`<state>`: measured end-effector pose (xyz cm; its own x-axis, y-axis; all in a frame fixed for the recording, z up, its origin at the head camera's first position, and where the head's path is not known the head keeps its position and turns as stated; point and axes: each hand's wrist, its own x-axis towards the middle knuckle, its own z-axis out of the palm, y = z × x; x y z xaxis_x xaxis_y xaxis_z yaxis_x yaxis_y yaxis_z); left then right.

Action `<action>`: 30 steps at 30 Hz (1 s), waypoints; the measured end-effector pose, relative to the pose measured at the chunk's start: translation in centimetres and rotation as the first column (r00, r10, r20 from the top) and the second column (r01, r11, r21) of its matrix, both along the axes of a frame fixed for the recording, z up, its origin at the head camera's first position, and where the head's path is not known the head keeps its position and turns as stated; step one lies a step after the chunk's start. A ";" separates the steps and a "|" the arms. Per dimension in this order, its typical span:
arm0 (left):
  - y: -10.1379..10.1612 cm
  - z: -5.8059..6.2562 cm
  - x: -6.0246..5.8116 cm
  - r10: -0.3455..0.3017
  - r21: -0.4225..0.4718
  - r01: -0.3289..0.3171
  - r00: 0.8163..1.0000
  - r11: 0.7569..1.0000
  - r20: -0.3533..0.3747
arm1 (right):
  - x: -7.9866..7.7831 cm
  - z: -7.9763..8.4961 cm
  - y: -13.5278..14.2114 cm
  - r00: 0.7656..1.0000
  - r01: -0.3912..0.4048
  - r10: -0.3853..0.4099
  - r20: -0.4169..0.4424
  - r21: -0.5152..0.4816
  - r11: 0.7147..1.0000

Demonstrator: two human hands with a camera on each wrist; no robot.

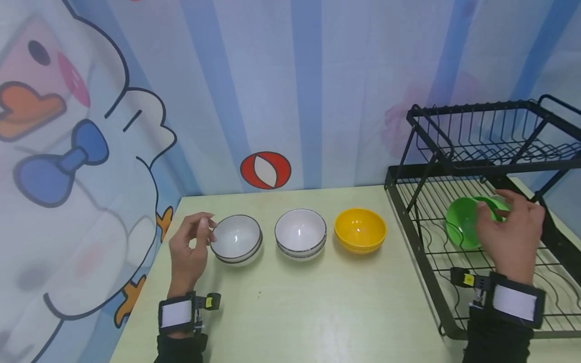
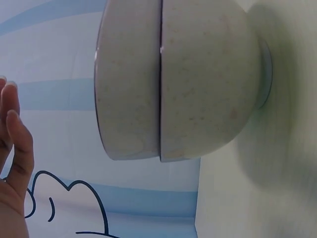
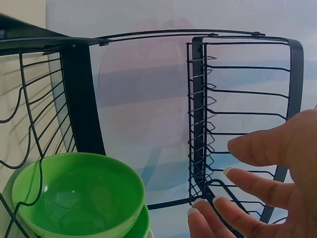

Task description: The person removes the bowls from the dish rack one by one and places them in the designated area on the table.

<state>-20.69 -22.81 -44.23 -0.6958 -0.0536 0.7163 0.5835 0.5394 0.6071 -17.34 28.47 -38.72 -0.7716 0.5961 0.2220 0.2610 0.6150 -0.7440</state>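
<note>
Two stacked white bowls with dark rims (image 1: 237, 237) stand at the left of the table, and fill much of the left wrist view. My left hand (image 1: 190, 247) is beside their left rim, its fingers loosely bent and holding nothing; the left wrist view shows a gap between fingers and bowls. On the right, nested green bowls (image 1: 462, 224) lie tilted in the lower tier of a black dish rack (image 1: 415, 264). My right hand (image 1: 513, 234) hovers over them and hides part of them. Its fingers are spread with nothing between them in the right wrist view.
Another stack of white bowls (image 1: 300, 231) stands mid-table, with stacked yellow bowls (image 1: 360, 228) to its right. The rack's upper tier (image 1: 495, 151) overhangs the back of the lower one. A patterned curtain (image 1: 345, 101) hangs behind the table (image 1: 336, 307).
</note>
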 end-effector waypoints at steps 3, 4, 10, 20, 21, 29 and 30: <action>0.2 0.1 0.0 -0.026 -0.022 0.026 1.000 0.999 0.002 | -0.1 -0.2 0.0 1.000 0.021 -0.021 0.016 0.004 1.000; 0.3 0.1 -0.1 -0.032 -0.031 0.032 0.999 0.999 0.004 | -0.1 -0.2 0.0 0.999 0.028 -0.028 0.025 0.005 1.000; 0.7 0.4 0.0 -0.059 -0.080 0.060 0.998 0.995 0.023 | -0.2 -0.3 0.1 0.999 0.028 -0.029 0.042 0.004 1.000; 1.5 0.5 0.1 -0.089 -0.218 0.094 0.996 0.971 0.031 | -0.1 -0.6 0.3 0.999 -0.006 0.007 0.054 -0.012 1.000; 1.6 0.5 0.1 -0.088 -0.226 0.093 0.996 0.970 0.031 | -0.1 -0.6 0.4 0.999 -0.014 0.015 0.052 -0.016 1.000; 2.1 0.9 0.3 -0.105 -0.272 0.111 0.994 0.956 0.036 | -0.2 -0.9 0.8 0.997 -0.032 0.033 0.070 -0.011 0.999; 2.2 0.9 0.3 -0.108 -0.281 0.114 0.994 0.953 0.034 | -0.2 -1.0 0.8 0.997 -0.035 0.035 0.066 -0.005 0.999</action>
<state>-20.40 -20.64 -43.32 -0.6989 0.2269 0.6783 0.6396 0.6226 0.4509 -17.53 29.29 -39.68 -0.8048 0.5694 0.1677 0.2884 0.6220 -0.7280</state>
